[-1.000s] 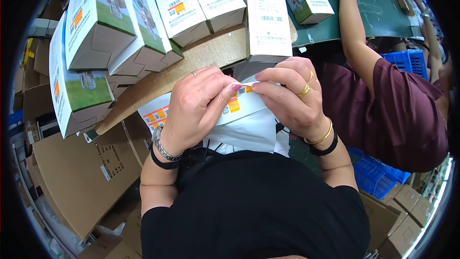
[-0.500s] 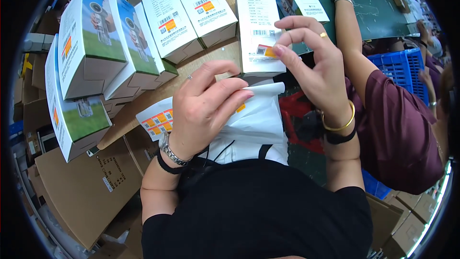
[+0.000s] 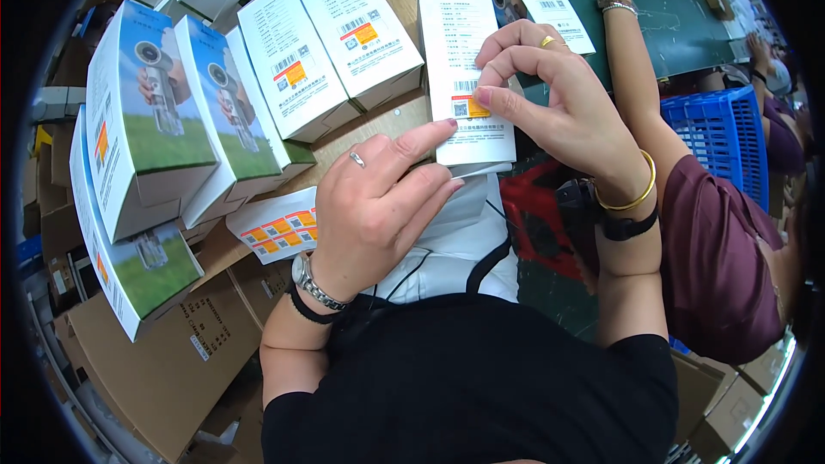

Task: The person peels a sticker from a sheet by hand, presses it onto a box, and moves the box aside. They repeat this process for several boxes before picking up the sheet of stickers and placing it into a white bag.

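A white carton (image 3: 451,43) with printed text stands in front of me, its printed face up. On its near part lies an orange-and-white label (image 3: 461,108). My right hand (image 3: 563,99) is closed in a pinch, thumb and index finger at the label's right end. My left hand (image 3: 369,202) touches the carton's face just below the label with its index fingertip. Its thumb and other fingers close on the edge of a white label sheet (image 3: 277,228), which carries rows of orange labels. Part of the sheet is hidden behind that hand.
Several picture-printed cartons (image 3: 155,120) stand at the left, and white cartons (image 3: 357,30) beside them on the wooden table (image 3: 391,125). A brown cardboard box (image 3: 163,361) is at lower left. On the right are a co-worker's arm (image 3: 627,69) and a blue crate (image 3: 722,142).
My right hand has brought the label down onto the carton, where it sits straighter. My left index finger has reached the carton's face. The view has shifted slightly.
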`<state>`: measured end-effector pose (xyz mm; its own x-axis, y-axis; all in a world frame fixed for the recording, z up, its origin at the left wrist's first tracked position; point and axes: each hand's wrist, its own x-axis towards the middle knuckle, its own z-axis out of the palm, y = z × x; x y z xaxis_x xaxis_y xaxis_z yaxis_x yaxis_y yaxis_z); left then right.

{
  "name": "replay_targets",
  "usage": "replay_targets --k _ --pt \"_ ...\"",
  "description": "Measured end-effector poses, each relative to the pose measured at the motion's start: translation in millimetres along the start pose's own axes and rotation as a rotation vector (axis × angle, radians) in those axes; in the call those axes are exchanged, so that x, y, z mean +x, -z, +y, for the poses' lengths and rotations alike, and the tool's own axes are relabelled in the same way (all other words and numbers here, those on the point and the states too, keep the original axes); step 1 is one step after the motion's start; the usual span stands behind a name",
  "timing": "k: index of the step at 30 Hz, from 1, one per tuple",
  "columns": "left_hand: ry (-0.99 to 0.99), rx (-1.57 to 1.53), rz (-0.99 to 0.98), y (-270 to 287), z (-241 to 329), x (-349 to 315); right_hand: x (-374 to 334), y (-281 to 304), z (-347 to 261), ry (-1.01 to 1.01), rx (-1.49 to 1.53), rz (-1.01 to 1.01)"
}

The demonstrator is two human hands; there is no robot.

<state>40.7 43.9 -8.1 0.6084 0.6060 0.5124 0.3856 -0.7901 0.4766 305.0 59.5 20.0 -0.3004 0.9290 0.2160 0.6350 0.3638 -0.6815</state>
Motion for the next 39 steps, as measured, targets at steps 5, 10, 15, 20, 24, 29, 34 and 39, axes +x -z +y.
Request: replay_targets --k 5,10,15,20,24,29,34,39 --pt "-0.022 0.0 0.025 -1.8 -2.3 0.6 -0.6 -1.6 1.9 0.009 0.009 0.015" --pt "-0.027 -0.008 0.013 -1.9 -3.8 0.9 -1.2 -4.2 1.5 -0.003 0.017 0.031" --pt "-0.007 -0.013 0.007 -0.4 -1.8 1.7 -2.4 -10.6 0.5 0.038 -0.043 0.084" --pt "-0.011 -0.014 0.01 -0.6 -2.0 1.0 -4.8 -18.9 -4.4 0.054 -0.144 0.181" --pt "-0.023 0.005 0.008 0.5 -1.5 -1.7 -10.6 -34.3 0.5 0.011 -0.062 0.261" --pt "0.029 -0.004 -0.02 11.1 7.8 -9.4 -23.8 -52.0 -3.9 -0.146 0.151 0.396" --pt "0.049 0.082 -0.063 27.0 12.7 -29.8 -46.8 -52.3 -24.5 -0.423 0.178 0.396" --pt "0.063 0.075 -0.072 27.7 12.7 -51.2 -60.3 -60.6 -32.3 -0.727 0.288 0.237"
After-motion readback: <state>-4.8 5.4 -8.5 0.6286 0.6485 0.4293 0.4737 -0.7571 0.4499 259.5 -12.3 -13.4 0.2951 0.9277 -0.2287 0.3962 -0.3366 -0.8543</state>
